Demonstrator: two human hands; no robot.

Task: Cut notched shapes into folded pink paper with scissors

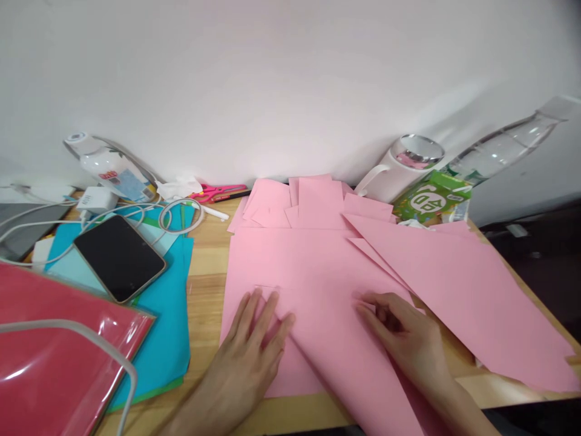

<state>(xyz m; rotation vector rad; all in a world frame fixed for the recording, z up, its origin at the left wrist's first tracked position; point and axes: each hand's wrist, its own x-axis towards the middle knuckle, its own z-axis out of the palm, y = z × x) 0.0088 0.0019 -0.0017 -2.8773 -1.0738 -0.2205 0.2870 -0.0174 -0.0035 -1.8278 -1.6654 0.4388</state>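
My left hand (pixel 247 351) lies with fingers stretched out on pink paper, pressing near its left edge. With thumb and forefinger my right hand (pixel 403 333) pinches a large pink paper sheet (pixel 349 357), whose near part curves up and hangs past the table edge. Under it lies more pink paper (pixel 263 254), flat on the wooden table. To the right rests a stack of pink sheets (pixel 458 272), set at a slant. Several smaller pink paper pieces (pixel 320 200) are spread along the wall.
On the left, a phone (pixel 120 257) lies on blue paper (pixel 175 327) near a red plastic-covered packet (pixel 59 339) and a white cable (pixel 82 327). Pink scissors (pixel 218 192) and a white bottle (pixel 115 169) stand behind. A white mug (pixel 390 175), green packet (pixel 429 200) and clear bottle (pixel 503 148) are back right.
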